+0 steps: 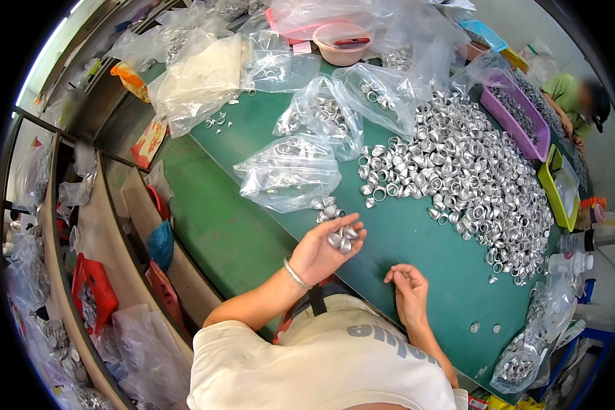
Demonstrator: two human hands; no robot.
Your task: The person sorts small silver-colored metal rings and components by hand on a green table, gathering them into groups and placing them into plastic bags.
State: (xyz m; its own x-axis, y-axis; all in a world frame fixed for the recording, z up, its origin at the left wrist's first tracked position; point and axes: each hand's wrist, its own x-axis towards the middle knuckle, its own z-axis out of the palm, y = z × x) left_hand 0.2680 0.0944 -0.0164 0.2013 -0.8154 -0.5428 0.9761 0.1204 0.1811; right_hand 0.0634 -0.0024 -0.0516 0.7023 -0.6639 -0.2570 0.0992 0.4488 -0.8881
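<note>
Silver metal caps (343, 239), a small cluster, sit in the cupped palm of the left hand (324, 249); palm up, fingers curled loosely round them, thumb at the 12 o'clock side. Thin silver bracelet (295, 273) on that wrist. Right hand (408, 288) rests low on the green bench (403, 239), at about 4 o'clock from the left hand and apart from it; fingers bent inward, fingertips together near the bench surface; cannot tell whether anything is pinched between them. Just at 12 o'clock from the left hand: a few loose caps (326, 207) on the bench at the edge of a clear plastic bag (287, 174) holding more silver parts. At 1 to 2 o'clock: a large loose heap of silver caps (465, 171) spread across the bench, reaching toward the right rim. Two flat silver discs (484, 328) lie alone at 4 o'clock, near the bench's near edge. Further out at 12 o'clock: more clear bags, some with rings, and a pink bowl (340, 42). At 2 o'clock beyond the heap: a purple tray (519, 116) and a yellow-green tray (559, 188). Another person in a green top (567, 92) is at the far right end. At 9 o'clock, below bench level: shelving with a red basket (92, 287) and bagged parts.
</note>
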